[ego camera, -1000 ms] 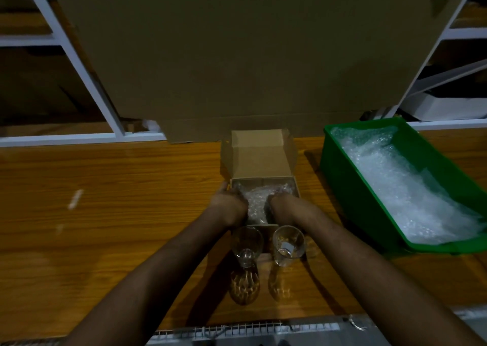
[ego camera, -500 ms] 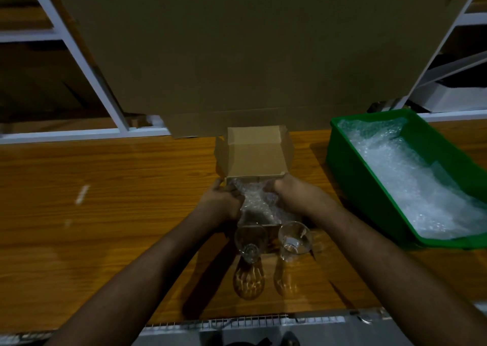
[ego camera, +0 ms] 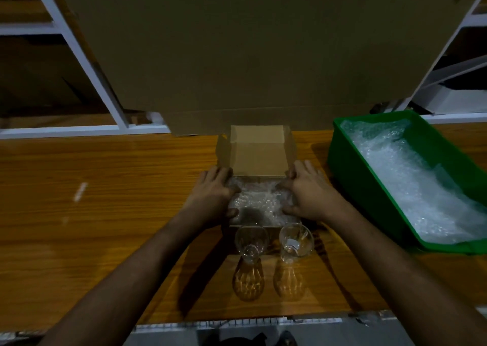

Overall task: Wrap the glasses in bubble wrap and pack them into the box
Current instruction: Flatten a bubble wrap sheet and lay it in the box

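While both hands steady the box (ego camera: 259, 155): two bare glasses (ego camera: 251, 241) at 6 o'clock risk toppling.
Left hand (ego camera: 213, 195), right hand (ego camera: 307, 191) flat on its sides, grasping nothing; bubble wrap (ego camera: 261, 203) inside.

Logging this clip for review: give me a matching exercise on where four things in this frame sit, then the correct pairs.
Things:
1. two bare glasses
2. small cardboard box
3. green bin
4. left hand

Places or states:
A. holds a loose heap of bubble wrap, at the table's right
B. upright on the table, just in front of the box
C. resting on the box's left edge
D. lid up, bubble wrap inside

Pairs: 1-B, 2-D, 3-A, 4-C
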`<state>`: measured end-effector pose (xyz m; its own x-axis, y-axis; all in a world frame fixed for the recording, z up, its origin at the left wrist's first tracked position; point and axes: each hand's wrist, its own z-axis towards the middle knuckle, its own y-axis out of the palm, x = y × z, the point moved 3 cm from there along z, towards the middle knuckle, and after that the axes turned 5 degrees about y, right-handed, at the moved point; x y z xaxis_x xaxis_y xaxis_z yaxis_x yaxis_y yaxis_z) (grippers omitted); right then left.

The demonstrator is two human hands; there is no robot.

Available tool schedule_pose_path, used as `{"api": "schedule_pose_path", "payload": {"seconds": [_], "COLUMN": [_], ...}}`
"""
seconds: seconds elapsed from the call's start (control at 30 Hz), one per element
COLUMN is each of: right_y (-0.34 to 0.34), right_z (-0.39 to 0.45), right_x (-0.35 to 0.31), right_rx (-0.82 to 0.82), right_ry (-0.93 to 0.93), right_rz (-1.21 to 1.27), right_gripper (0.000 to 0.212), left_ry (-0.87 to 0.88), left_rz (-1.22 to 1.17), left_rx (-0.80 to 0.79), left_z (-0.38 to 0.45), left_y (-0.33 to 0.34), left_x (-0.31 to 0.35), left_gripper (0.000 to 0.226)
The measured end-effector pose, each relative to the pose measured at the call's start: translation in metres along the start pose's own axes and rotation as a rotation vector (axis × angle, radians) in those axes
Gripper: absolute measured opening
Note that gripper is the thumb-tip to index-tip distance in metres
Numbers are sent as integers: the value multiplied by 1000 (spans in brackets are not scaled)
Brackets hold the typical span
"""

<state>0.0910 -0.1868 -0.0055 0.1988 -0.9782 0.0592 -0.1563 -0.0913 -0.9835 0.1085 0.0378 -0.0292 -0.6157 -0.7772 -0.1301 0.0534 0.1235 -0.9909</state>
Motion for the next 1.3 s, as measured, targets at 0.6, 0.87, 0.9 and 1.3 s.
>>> {"api": "schedule_pose_path", "payload": {"seconds": [0.6, 0.87, 0.9, 1.3], "right_y": [8, 18, 16, -30], "right_z": [8, 9, 8, -31], "right_x": [-19, -20, -17, -10], "right_rx": [-427, -366, -357, 136], "right_ry": [232, 234, 235, 179], "right_rz": [-11, 43, 75, 325], "right_gripper": [77, 78, 80, 54], "left_ry": [-229, -186, -187, -166], "left_rz": [52, -43, -63, -294], "left_rx": [-299, -277, -264, 56], "left_z": [14, 12, 10, -11], "left_y": [14, 4, 0, -47], "left_x": [5, 5, 4, -6], "left_gripper": [80, 69, 72, 52]}}
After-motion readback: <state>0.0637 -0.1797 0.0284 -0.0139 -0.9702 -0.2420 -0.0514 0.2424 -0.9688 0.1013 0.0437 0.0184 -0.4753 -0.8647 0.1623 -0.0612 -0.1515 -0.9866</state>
